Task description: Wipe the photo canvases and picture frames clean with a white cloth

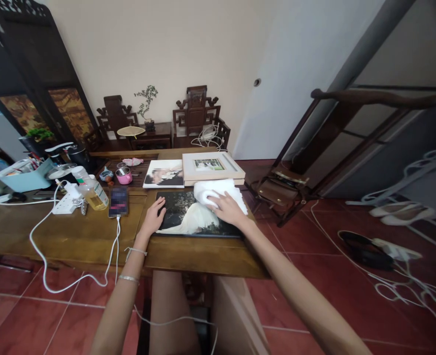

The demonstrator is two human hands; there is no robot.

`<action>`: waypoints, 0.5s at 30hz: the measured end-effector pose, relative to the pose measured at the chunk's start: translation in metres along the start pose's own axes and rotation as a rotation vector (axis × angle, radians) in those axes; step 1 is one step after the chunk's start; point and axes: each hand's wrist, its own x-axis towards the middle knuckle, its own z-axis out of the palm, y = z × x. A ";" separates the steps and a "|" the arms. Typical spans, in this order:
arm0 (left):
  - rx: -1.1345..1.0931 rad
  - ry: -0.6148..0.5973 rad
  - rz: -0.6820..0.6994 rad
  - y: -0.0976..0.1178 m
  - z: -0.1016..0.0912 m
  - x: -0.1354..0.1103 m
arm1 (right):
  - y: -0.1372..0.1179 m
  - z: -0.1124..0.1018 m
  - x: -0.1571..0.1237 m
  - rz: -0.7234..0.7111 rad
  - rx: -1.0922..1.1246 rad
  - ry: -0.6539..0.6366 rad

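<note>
A dark photo panel point(191, 219) showing a white gown lies flat on the wooden table point(203, 254) before me. My left hand point(154, 217) rests on its left edge, fingers stretched and thumb apart. With my right hand point(228, 209) I grip a bunched white cloth point(221, 187) over the panel's upper right part; the fingers press into it and hide some of the picture. Just beyond are a smaller photo print point(163, 175) and a pale framed album or box point(214, 167) with a picture on top.
Left on the table are a charging phone point(118, 202), a power strip point(65, 203), a bottle of yellowish liquid point(94, 195), a pink cup point(123, 175) and a blue bin point(27, 177). A wooden chair point(284, 185) holding a brown bag stands right. Cables point(406, 286) lie on the floor.
</note>
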 end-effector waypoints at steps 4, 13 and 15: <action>0.008 0.018 -0.016 0.000 0.001 0.001 | -0.030 -0.007 -0.024 -0.055 0.024 -0.026; -0.004 -0.004 -0.004 0.001 0.002 -0.001 | -0.077 -0.049 -0.104 -0.319 0.205 -0.222; -0.012 -0.009 -0.002 0.000 0.002 -0.001 | -0.063 -0.046 -0.089 -0.273 0.186 -0.193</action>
